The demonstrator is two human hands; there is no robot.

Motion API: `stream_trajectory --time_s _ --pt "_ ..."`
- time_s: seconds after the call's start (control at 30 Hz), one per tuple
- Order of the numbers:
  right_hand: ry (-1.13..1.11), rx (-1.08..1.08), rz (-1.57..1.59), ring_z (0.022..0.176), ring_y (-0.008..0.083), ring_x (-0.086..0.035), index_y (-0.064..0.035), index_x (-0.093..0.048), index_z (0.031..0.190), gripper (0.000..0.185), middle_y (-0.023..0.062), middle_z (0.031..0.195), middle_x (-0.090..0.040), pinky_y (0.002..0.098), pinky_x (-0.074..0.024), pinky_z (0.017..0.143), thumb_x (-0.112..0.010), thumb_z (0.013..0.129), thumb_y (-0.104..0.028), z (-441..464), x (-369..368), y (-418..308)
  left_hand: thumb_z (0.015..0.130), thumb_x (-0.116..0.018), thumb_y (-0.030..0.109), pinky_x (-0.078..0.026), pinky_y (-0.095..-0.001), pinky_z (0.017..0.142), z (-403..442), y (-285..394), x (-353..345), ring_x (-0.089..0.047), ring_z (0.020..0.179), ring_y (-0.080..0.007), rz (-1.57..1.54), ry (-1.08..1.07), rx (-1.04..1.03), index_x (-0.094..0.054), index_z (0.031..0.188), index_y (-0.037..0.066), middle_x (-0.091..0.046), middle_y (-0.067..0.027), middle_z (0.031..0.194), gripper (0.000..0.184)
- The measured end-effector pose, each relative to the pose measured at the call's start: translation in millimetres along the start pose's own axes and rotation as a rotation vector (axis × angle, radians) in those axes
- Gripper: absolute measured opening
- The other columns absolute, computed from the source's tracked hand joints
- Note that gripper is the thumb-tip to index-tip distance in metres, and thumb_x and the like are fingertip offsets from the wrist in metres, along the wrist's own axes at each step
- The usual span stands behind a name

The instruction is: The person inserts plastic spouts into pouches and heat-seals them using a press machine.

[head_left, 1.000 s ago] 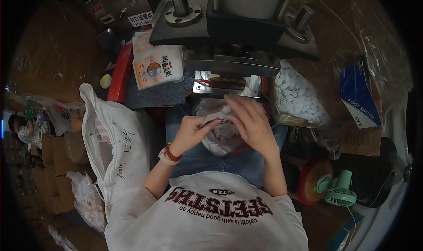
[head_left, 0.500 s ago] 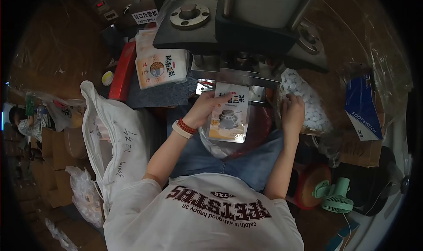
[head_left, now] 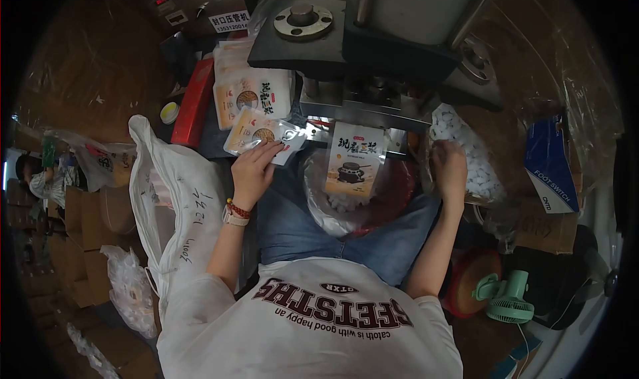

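"What's nearest?"
"A red basin (head_left: 398, 196) at the lap."

"The hands?"
"Left hand (head_left: 251, 173) extended over a loose pouch (head_left: 250, 127); right hand (head_left: 449, 169) curled at the caps bag (head_left: 474, 163). Both grips unclear."

"Beyond?"
"A front pouch (head_left: 355, 161) at the press (head_left: 399, 53)."

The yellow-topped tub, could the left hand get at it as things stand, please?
Probably, but not directly: the left hand is on a printed pouch, and the red box lies between it and the tub.
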State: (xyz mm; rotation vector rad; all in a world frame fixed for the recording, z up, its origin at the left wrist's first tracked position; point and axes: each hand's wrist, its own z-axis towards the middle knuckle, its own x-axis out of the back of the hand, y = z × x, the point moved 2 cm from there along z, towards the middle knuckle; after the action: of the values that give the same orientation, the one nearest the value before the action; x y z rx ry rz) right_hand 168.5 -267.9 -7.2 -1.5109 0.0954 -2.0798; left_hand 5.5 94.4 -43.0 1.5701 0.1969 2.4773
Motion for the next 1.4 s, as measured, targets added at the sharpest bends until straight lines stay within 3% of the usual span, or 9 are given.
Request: stream_trajectory --time_s 0.17,0.23,0.37,0.7,0.83,1.07,1.13,1.33,1.4 --pt "0.317 -0.063 0.443 0.085 0.0201 -0.063 0.0014 -0.062 0.101 0.014 0.0127 0.097 -0.065 0.0300 -0.0490 0.073 -0.061 0.088 -0.006 -16 34 -44 0.072 -0.062 -0.002 -0.053 -0.0314 0.080 3 37 16 -0.068 0.093 -0.0243 -0.483 0.214 0.217 -0.071 0.101 0.009 -0.071 -0.0091 0.097 0.033" --pt "0.039 -0.171 1.460 0.084 0.0142 -0.062 0.0023 -0.060 0.103 0.018 0.0115 0.099 -0.065 0.0260 -0.0492 0.074 -0.065 0.086 -0.001 -37 40 -82 0.071 -0.063 -0.002 -0.053 -0.0327 0.081 7 63 25 -0.067 0.095 -0.0247 -0.511 0.221 0.180 -0.072 0.098 0.007 -0.070 -0.0099 0.099 0.029" --pt "-0.218 -0.027 1.381 0.085 0.0088 -0.060 0.0003 -0.063 0.097 0.024 0.0073 0.095 -0.067 0.0238 -0.0504 0.073 -0.075 0.076 0.002 -61 19 -111 0.068 -0.057 -0.005 -0.050 -0.0349 0.087 12 98 36 -0.066 0.099 -0.0276 -0.592 0.188 0.079 -0.070 0.099 0.002 -0.070 -0.0113 0.101 0.034" --pt "-0.184 0.723 0.305 0.085 0.0279 -0.059 -0.0035 -0.064 0.112 0.044 0.0098 0.106 -0.063 0.0349 -0.0501 0.072 -0.076 0.070 -0.009 -47 42 -112 0.070 -0.062 -0.001 -0.053 -0.0297 0.072 24 119 37 -0.067 0.083 -0.0207 -0.448 -0.039 -0.086 -0.071 0.100 0.008 -0.070 -0.0063 0.097 0.032" --pt "-0.132 0.566 0.484 0.095 0.0303 -0.059 -0.0033 -0.061 0.116 0.045 0.0119 0.113 -0.061 0.0379 -0.0496 0.081 -0.075 0.073 -0.010 -35 34 -110 0.087 -0.066 0.014 -0.049 -0.0219 0.060 18 100 -25 -0.062 0.067 -0.0048 -0.884 -0.455 0.330 -0.072 0.095 0.005 -0.070 -0.0056 0.083 0.013" --pt "0.134 0.000 0.299 0.101 0.0359 -0.057 -0.0008 -0.059 0.114 0.034 0.0167 0.107 -0.061 0.0397 -0.0467 0.085 -0.068 0.083 -0.011 -13 43 -38 0.092 -0.064 0.020 -0.049 -0.0215 0.063 69 94 -49 -0.063 0.072 -0.0070 -1.686 -0.253 0.775 -0.068 0.095 -0.005 -0.070 -0.0059 0.084 0.025" --pt "0.017 -0.113 -0.075 0.096 0.0351 -0.060 -0.0015 -0.060 0.114 0.032 0.0162 0.102 -0.061 0.0424 -0.0481 0.080 -0.066 0.084 -0.011 -13 15 -13 0.091 -0.065 0.018 -0.050 -0.0224 0.064 74 92 -51 -0.065 0.073 -0.0095 -1.715 -0.277 0.803 -0.068 0.096 -0.004 -0.070 -0.0074 0.087 0.023" --pt "0.010 -0.091 -0.025 0.084 0.0319 -0.064 -0.0031 -0.063 0.111 0.027 0.0161 0.101 -0.063 0.0420 -0.0504 0.072 -0.064 0.085 -0.007 -8 -3 2 0.089 -0.067 0.019 -0.051 -0.0246 0.062 75 75 -59 -0.065 0.071 -0.0104 -1.651 -0.288 0.812 -0.067 0.099 -0.004 -0.070 -0.0069 0.086 0.024" --pt "0.106 -0.185 0.097 0.084 0.0295 -0.065 -0.0031 -0.063 0.112 0.026 0.0160 0.102 -0.064 0.0389 -0.0508 0.070 -0.064 0.086 -0.006 -9 2 -4 0.087 -0.068 0.025 -0.051 -0.0336 0.077 76 41 -50 -0.065 0.086 -0.0203 -1.098 -0.234 0.633 -0.064 0.112 0.001 -0.069 -0.0106 0.100 0.035"
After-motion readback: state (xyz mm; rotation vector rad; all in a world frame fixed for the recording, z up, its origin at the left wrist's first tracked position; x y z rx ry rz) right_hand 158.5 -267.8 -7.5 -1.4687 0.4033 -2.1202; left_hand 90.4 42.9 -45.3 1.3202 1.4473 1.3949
